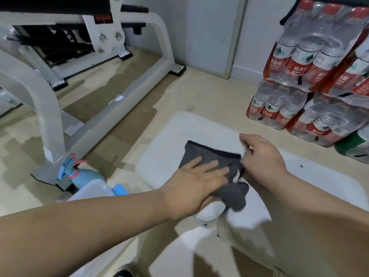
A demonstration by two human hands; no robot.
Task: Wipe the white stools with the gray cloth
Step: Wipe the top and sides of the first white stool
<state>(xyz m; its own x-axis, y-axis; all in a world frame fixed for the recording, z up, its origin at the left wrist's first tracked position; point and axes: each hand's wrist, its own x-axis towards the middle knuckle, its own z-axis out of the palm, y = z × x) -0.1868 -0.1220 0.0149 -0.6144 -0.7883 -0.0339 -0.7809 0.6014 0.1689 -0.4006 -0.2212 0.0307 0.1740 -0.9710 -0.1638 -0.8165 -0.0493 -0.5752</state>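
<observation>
Spreading the gray cloth (211,152) on the seat of a white stool (179,132): the left hand (195,182) lies flat, its straight fingers pressing the cloth down, while the right hand (263,158) pinches the cloth's 3 o'clock edge. The cloth sits near the seat's middle, with one tail trailing toward 6 o'clock.

Wiping appears to be at an early stage. The cloth is being arranged, most of the seat shows bare, and a dark speck (301,166) marks it toward 3 o'clock. Whether other stools are done cannot be told.

Open seat lies at 12 and 3 o'clock of the cloth, and the rounded rim at 9 o'clock is near. On the floor, a blue spray bottle (79,176) sits at 9 o'clock, shrink-wrapped water bottle packs (311,76) at 2 o'clock and a white bench frame (50,96) at 10 o'clock, all well apart from the hands.
</observation>
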